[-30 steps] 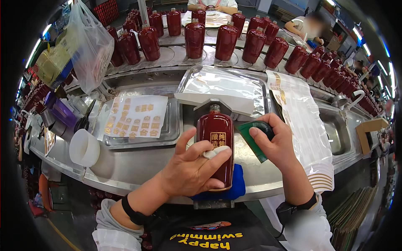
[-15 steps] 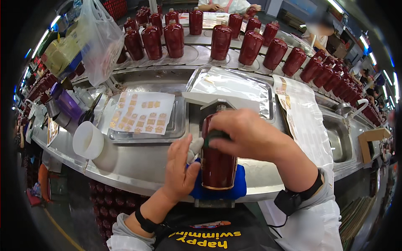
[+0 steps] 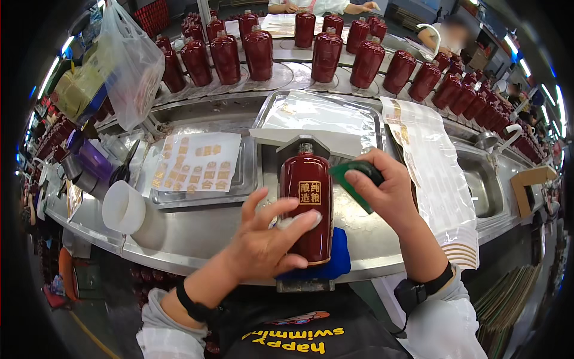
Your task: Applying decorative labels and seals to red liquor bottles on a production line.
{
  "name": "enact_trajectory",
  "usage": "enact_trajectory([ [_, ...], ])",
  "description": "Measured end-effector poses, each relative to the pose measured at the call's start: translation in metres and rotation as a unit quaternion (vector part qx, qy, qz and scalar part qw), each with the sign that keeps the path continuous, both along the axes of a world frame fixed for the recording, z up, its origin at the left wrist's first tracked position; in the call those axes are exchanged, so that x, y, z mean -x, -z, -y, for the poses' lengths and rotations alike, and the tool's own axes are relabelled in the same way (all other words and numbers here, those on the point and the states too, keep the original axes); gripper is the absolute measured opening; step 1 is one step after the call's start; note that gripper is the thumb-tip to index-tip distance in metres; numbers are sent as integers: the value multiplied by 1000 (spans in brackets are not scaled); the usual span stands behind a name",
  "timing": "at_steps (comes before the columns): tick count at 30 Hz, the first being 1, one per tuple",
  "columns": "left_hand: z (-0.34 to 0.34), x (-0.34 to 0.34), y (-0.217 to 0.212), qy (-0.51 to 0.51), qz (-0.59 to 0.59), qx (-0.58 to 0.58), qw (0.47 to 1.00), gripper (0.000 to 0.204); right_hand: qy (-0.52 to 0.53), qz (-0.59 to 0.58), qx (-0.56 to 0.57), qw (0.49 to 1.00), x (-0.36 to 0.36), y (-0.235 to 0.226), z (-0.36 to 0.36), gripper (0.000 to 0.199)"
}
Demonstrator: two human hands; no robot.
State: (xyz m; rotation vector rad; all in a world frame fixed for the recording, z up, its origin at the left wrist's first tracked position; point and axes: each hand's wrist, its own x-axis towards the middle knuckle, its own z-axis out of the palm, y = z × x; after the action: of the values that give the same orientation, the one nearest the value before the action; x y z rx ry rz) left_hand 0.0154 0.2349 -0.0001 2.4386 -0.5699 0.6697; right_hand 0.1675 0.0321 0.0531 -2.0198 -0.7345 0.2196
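Observation:
A dark red glass bottle (image 3: 305,170) lies tilted in a metal stand, neck pointing away from me, its base end on a blue cloth (image 3: 341,252). On its front is a square gold decal (image 3: 310,193). My left hand (image 3: 254,242) reaches over its lower left side with fingers apart; a white-covered fingertip lies over the bottle just below the decal. Just right of the bottle, my right hand (image 3: 390,182) grips a green scraper (image 3: 356,190), its flat blade pointing toward the bottle and apart from the decal.
A white sheet of gold decals (image 3: 206,146) lies on a metal tray (image 3: 249,179), beside a white plastic cup (image 3: 122,207). Behind, several red bottles (image 3: 327,57) stand on a conveyor (image 3: 281,75). A sink (image 3: 487,197) is at right. Co-workers sit across the line.
My right hand has drawn the scraper off the bottle to the right, uncovering the gold decal. My left hand has moved right, onto the bottle's lower part. The whole view has shifted slightly.

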Motion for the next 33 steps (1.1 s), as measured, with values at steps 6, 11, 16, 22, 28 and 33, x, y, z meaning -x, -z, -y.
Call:
enact_trajectory([
  [6, -17, -54, 6, -67, 14, 72, 995, 54, -222, 78, 3, 972, 2, -11, -18, 19],
  [11, -8, -52, 37, -163, -89, 334, 924, 47, -55, 399, 134, 905, -13, -18, -59, 21],
  [16, -9, -67, 41, -74, -278, 521, 803, 54, -176, 188, 145, 955, -7, -12, -66, 15],
  [22, -8, -96, 26, 54, -408, 719, 560, 51, -231, 126, 53, 963, -2, -4, -49, 16],
  [28, -19, -110, 24, 51, -490, 667, 559, 38, -210, 181, -3, 961, 26, -14, -11, 21],
  [33, -23, -115, 20, 60, -505, 537, 673, 27, -13, 87, -42, 995, 28, -16, 24, 15],
])
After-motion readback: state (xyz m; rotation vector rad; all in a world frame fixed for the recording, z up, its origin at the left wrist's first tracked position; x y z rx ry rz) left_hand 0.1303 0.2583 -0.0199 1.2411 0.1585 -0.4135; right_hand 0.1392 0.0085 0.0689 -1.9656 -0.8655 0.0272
